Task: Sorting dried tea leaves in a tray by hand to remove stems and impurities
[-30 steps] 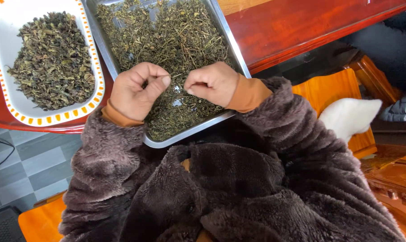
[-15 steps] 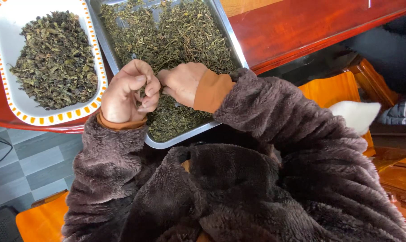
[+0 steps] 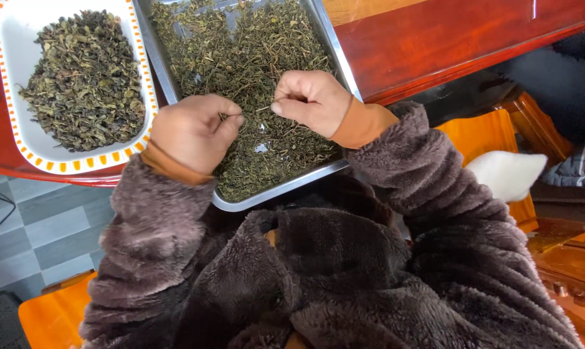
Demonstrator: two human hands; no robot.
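I sit at a glossy red-brown wooden table (image 3: 447, 39). Under it, at my left, the floor (image 3: 40, 232) has grey tiles. An orange wooden seat (image 3: 492, 139) stands at my right. Soft daylight falls evenly.

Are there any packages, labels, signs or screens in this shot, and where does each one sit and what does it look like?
None in view: no package, label, sign or screen.
Only two open containers of loose dried leaves stand on the red wooden table:
Rectangular silver metal tray, centre, under both hands.
White oblong dish with orange-dashed rim, left of the tray.
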